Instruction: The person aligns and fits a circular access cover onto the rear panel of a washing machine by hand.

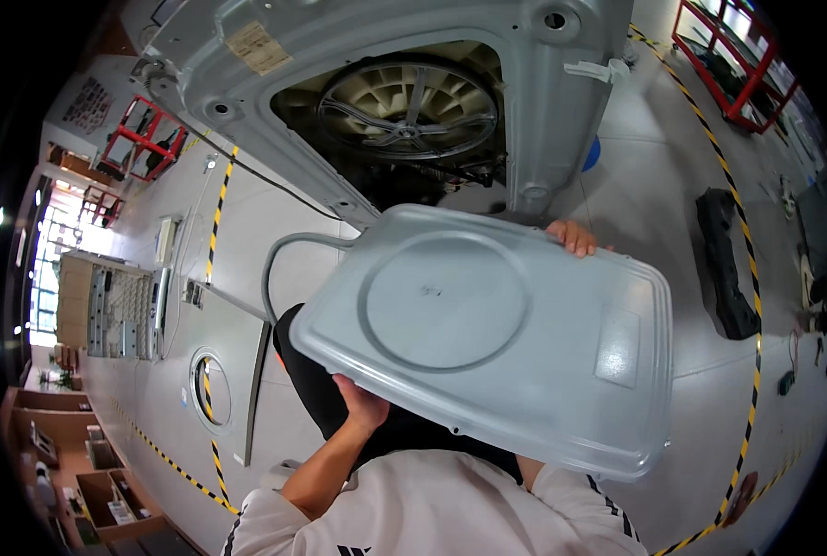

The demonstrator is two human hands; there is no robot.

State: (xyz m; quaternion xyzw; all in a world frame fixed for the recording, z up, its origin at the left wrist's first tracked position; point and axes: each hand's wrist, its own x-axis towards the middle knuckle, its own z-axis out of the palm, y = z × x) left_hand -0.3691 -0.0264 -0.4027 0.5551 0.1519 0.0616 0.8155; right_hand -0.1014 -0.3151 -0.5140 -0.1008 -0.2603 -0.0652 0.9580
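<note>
Before us, the broad grey panel [561, 371] blocks most of the way between our body and the machine's cabinet [575, 120]. Beyond its far edge, a hand could pass into the cabinet's opening until it met the spoked wheel [409, 130]. A looped grey hose [269, 269] crosses the gap on our left, near our bent leg [307, 380]. Rightward, we have room to pass between the panel and the long black part [726, 269] on the floor [659, 199].
</note>
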